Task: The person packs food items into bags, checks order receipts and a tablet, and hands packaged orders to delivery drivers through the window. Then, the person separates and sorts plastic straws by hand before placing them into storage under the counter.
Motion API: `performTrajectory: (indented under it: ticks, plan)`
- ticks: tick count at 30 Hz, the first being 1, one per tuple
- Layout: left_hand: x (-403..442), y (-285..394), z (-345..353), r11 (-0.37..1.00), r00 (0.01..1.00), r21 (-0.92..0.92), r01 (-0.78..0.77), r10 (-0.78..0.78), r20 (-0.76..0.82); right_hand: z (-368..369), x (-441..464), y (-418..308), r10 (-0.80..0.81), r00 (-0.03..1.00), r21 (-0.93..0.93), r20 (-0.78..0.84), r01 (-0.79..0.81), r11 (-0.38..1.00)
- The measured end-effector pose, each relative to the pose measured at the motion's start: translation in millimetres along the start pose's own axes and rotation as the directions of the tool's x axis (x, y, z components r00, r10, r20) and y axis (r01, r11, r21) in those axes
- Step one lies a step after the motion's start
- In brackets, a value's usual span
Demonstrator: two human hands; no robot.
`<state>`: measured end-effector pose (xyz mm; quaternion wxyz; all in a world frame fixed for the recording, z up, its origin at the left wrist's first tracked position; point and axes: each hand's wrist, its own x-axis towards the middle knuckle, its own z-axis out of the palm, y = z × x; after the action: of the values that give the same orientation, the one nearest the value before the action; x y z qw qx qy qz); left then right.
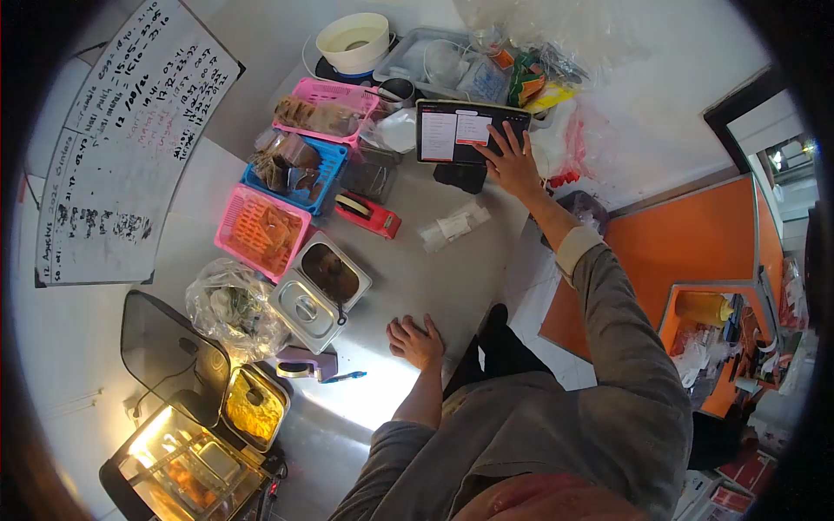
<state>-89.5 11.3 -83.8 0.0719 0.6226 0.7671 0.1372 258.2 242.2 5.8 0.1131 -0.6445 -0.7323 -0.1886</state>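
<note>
My right hand (512, 163) reaches up to a tablet (441, 130) propped at the back of the steel table. Its fingers are spread over the lit screen, at or very near the glass, and hold nothing. On the tabletop rests my left hand (417, 342), empty, with its fingers apart and slightly bent. A steel pan (330, 271) of dark brown food stands to its left, its lid (304, 308) set beside it. Between the hands lies a clear plastic packet (453, 227). A red tape dispenser (369, 215) is left of that packet.
Pink baskets (262, 227) and a blue basket (300, 174) hold packed food along the wall. A purple tape dispenser (306, 363), a blue pen (344, 377) and a pan of yellow food (255, 406) sit near a lit warmer (187, 469). An orange counter (686, 247) stands at right.
</note>
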Motion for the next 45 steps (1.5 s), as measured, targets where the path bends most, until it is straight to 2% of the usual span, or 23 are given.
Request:
performTrajectory:
  ticks: [9, 14, 17, 20, 21, 23, 24, 25, 26, 28, 31, 33, 34, 36, 37, 39, 41, 42, 43, 45]
  plan:
    - [0.1, -0.6, -0.1, 0.999, 1.0, -0.05, 0.006, -0.006, 0.011, -1.8, -9.3, 0.0, 0.076, 0.997, -0.027, -0.026, -0.076, 0.997]
    - [-0.1, -0.2, -1.0, 1.0, 1.0, -0.003, 0.005, -0.005, 0.021, -0.9, -13.4, -1.1, 0.084, 0.996, -0.017, -0.038, -0.085, 0.996]
    - [-0.2, 0.0, -0.7, 1.0, 1.0, -0.006, 0.004, -0.004, 0.024, 0.2, -20.9, -0.6, 0.02, 1.0, 0.076, -0.011, -0.019, 0.997]
    - [-1.7, -1.8, 0.8, 1.0, 1.0, -0.004, 0.001, -0.001, -0.012, -6.5, -32.9, -7.2, 0.054, 0.993, 0.174, -0.108, -0.035, 0.984]
    - [-1.5, -0.5, 2.7, 1.0, 0.999, -0.008, -0.011, 0.011, -0.031, -10.8, -40.4, -11.9, 0.099, 0.99, 0.193, -0.097, -0.079, 0.978]
    - [-3.0, -1.7, 3.1, 1.0, 0.999, 0.012, 0.018, -0.018, -0.047, -29.4, -65.7, -23.8, 0.236, 0.969, 0.189, -0.073, -0.219, 0.957]
    - [-4.1, 0.9, 6.8, 1.0, 0.999, 0.007, -0.013, 0.013, -0.035, -36.9, -83.0, -25.0, 0.231, 0.969, 0.213, -0.087, -0.209, 0.954]
    - [-5.8, -2.3, 14.1, 0.995, 0.996, 0.086, -0.048, 0.055, -0.071, -43.9, -105.3, -28.6, 0.25, 0.964, 0.225, -0.092, -0.224, 0.948]
    - [-8.0, 1.2, 8.3, 0.998, 0.999, 0.063, 0.015, -0.017, 0.03, -57.3, -135.0, -32.9, 0.279, 0.952, 0.382, -0.129, -0.212, 0.899]
    - [-10.7, -10.7, 30.0, 0.984, 0.996, 0.177, -0.037, 0.051, -0.076, -84.8, -193.8, -38.7, 0.272, 0.953, 0.376, -0.131, -0.206, 0.903]
    - [-14.4, -8.5, 19.5, 0.993, 0.998, 0.11, -0.047, 0.052, -0.035, -148.9, -282.2, -43.0, 0.394, 0.919, 0.318, -0.005, -0.372, 0.872]
    - [-12.8, -22.5, 31.8, 0.991, 0.995, 0.114, -0.076, 0.084, -0.059, -191.6, -340.0, -29.0, 0.506, 0.862, 0.234, -0.002, -0.492, 0.839]
    - [-14.3, -26.1, 32.1, 0.991, 0.995, 0.108, -0.073, 0.08, -0.059, -201.0, -374.9, -19.0, 0.567, 0.821, 0.149, -0.065, -0.554, 0.819]
    - [-12.7, -26.0, 32.9, 0.994, 0.996, 0.092, -0.063, 0.069, -0.063, -245.6, -423.1, 4.5, 0.718, 0.695, 0.033, -0.042, -0.717, 0.696]
    - [-10.3, -26.3, 32.4, 0.999, 0.999, 0.041, -0.027, 0.028, -0.036, -281.6, -439.7, 15.6, 0.802, 0.595, -0.007, 0.048, -0.803, 0.596]
    - [-2.2, -27.0, 31.0, 0.997, 0.998, -0.052, 0.057, -0.055, 0.029, -300.2, -501.3, 45.1, 0.787, 0.542, -0.15, -0.296, -0.84, 0.522]
    - [3.2, -22.8, 31.3, 0.994, 0.997, -0.093, -0.061, 0.056, -0.057, -326.9, -550.7, 81.8, 0.715, 0.347, -0.016, -0.607, -0.905, 0.425]
    - [1.6, -13.8, 32.2, 0.987, 0.989, -0.109, -0.119, 0.108, -0.101, -332.0, -583.8, 98.5, 0.724, 0.216, 0.014, -0.655, -0.955, 0.297]
    - [-5.1, 5.0, 24.4, 0.976, 0.986, -0.146, -0.163, 0.157, -0.054, -334.4, -617.5, 115.3, 0.715, 0.083, 0.053, -0.695, -0.985, 0.165]
    - [-29.6, 60.4, -0.8, 0.944, 0.966, -0.224, -0.242, 0.256, 0.033, -344.4, -672.5, 151.4, 0.747, -0.185, 0.088, -0.638, -0.982, -0.168]
